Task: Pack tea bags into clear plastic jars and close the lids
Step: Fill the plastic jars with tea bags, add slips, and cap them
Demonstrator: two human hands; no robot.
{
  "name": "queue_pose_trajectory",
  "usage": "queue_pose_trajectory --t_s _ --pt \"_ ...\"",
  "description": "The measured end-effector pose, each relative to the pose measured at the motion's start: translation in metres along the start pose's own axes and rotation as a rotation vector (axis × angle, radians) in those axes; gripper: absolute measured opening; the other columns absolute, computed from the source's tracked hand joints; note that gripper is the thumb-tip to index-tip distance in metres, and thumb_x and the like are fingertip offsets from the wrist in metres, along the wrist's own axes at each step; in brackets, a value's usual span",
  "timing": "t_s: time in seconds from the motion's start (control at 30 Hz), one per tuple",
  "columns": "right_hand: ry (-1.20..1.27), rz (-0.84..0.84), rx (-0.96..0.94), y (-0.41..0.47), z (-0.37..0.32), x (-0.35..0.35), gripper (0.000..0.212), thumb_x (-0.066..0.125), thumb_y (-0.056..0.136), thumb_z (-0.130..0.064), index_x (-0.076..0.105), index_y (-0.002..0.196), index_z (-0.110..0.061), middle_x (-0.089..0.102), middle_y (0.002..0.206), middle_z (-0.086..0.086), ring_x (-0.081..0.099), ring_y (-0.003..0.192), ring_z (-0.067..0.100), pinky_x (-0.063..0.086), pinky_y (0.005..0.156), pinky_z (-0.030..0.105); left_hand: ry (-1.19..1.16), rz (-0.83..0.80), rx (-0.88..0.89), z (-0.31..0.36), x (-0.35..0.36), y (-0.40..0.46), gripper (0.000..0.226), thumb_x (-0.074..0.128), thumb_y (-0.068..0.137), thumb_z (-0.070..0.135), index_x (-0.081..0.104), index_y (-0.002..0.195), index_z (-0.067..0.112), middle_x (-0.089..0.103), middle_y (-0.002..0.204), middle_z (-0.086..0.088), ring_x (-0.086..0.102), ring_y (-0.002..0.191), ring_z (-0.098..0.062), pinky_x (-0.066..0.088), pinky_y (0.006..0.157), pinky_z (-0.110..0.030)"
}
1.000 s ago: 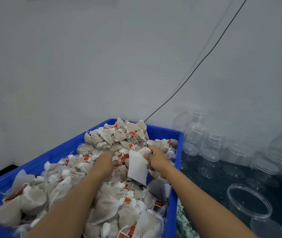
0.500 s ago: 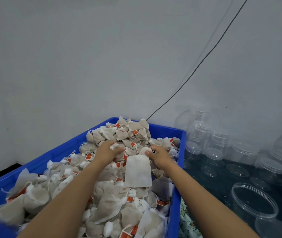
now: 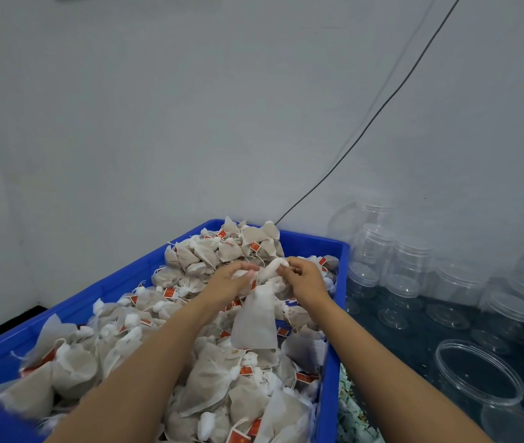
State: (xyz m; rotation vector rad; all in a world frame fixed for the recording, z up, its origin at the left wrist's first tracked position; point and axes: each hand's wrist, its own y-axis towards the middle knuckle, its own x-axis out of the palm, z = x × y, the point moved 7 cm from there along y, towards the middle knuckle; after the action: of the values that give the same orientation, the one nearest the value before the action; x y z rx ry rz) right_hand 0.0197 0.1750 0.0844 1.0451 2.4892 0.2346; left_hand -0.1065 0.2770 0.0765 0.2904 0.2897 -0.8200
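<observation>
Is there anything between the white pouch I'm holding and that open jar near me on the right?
Only the blue crate's right wall lies between the white pouch, held by both the left hand and right hand, and the open jar. Lifting the pouch over that rim looks enough; the jar's mouth is uncovered.

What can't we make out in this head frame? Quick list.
- Whether the white pouch held by both hands holds anything: opaque.
- Left hand fingertips: curled under, behind the pouch's bunched top.
- Blue crate depth and near end: buried in tea bags, cut off by the bottom edge.
- Count of the clear jars: transparent, overlapping, cut off at the right edge.
- Print on the red tags: too small.
</observation>
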Motion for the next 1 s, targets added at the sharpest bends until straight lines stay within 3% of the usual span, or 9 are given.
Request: queue_pose_trajectory --t_s 0.1,0.17,0.3,0.37,0.47,0.57,0.73,0.83,1.0 --pt "-0.017 -0.050 -0.034 0.000 -0.005 0.004 0.020 0.054 0.097 -0.018 0.063 0.082 -0.029 0.064 0.081 -0.005 0.062 0.072 0.007 0.049 0.060 0.013 0.013 -0.077 0.056 0.003 0.011 -0.002 0.018 0.063 0.090 0.039 0.063 0.107 0.035 0.059 0.122 0.008 0.056 0.100 -0.003 0.048 0.075 -0.019" --pt "-0.054 -0.100 -0.034 0.001 -0.006 0.008 0.021 0.056 0.096 -0.017 0.064 0.081 -0.028 0.064 0.079 -0.006 0.063 0.067 0.005 0.051 0.057 0.014 0.102 -0.109 0.047 -0.001 0.017 -0.002 0.035 0.073 0.082 0.037 0.062 0.115 0.029 0.060 0.120 0.006 0.057 0.103 -0.009 0.048 0.084 -0.025" --pt "-0.038 -0.081 0.082 0.009 0.001 0.007 0.019 0.053 0.097 -0.016 0.063 0.084 -0.026 0.063 0.081 -0.009 0.060 0.072 0.002 0.046 0.050 0.011 0.382 -0.109 0.036 -0.003 0.021 -0.001 0.071 0.085 0.067 0.039 0.052 0.129 0.028 0.055 0.122 0.010 0.049 0.106 -0.007 0.036 0.075 -0.017" --pt "0.045 -0.029 0.202 0.011 0.011 0.004 0.012 0.052 0.097 -0.015 0.063 0.098 -0.020 0.058 0.084 -0.007 0.055 0.074 0.004 0.045 0.056 0.014 0.387 -0.111 0.053 -0.003 0.022 0.001 0.081 0.086 0.065 0.039 0.047 0.135 0.028 0.053 0.132 0.007 0.046 0.109 -0.006 0.036 0.083 -0.020" --pt "0.214 0.015 0.404 0.006 0.024 0.004 0.026 0.052 0.097 -0.015 0.060 0.122 -0.008 0.062 0.099 0.003 0.059 0.085 0.017 0.053 0.076 0.033 0.371 -0.115 0.076 -0.003 0.021 0.000 0.091 0.087 0.063 0.038 0.040 0.140 0.031 0.053 0.133 0.006 0.047 0.113 -0.008 0.036 0.085 -0.020" --pt "0.375 0.008 0.527 0.000 0.025 0.011 0.028 0.051 0.098 -0.015 0.058 0.123 -0.005 0.062 0.121 0.016 0.061 0.102 0.031 0.054 0.077 0.042 0.417 -0.077 0.167 0.002 0.023 -0.001 0.080 0.085 0.064 0.044 0.048 0.134 0.032 0.056 0.123 0.015 0.050 0.108 -0.004 0.038 0.079 -0.017" --pt "0.367 -0.275 0.467 -0.006 0.004 0.035 0.015 0.052 0.097 -0.010 0.064 0.105 -0.005 0.068 0.105 0.014 0.066 0.090 0.023 0.058 0.076 0.038 0.551 0.085 0.240 0.009 0.013 -0.004 0.054 0.074 0.070 0.061 0.063 0.113 0.031 0.067 0.100 0.012 0.062 0.088 -0.009 0.053 0.077 -0.031" --pt "0.204 -0.369 0.376 -0.005 -0.005 0.038 0.021 0.053 0.095 -0.008 0.063 0.112 -0.001 0.066 0.113 0.017 0.062 0.098 0.024 0.053 0.092 0.041 0.540 0.097 0.207 0.007 0.008 -0.004 0.031 0.072 0.076 0.055 0.064 0.093 0.030 0.065 0.086 0.012 0.060 0.074 -0.007 0.048 0.064 -0.025" --pt "0.190 -0.307 0.363 -0.003 0.002 0.024 0.016 0.049 0.097 -0.008 0.061 0.109 -0.007 0.064 0.111 0.012 0.064 0.094 0.020 0.058 0.078 0.033 0.506 0.084 0.142 0.002 0.008 0.000 0.019 0.072 0.083 0.040 0.066 0.088 0.023 0.067 0.087 0.002 0.058 0.074 -0.012 0.040 0.059 -0.024"
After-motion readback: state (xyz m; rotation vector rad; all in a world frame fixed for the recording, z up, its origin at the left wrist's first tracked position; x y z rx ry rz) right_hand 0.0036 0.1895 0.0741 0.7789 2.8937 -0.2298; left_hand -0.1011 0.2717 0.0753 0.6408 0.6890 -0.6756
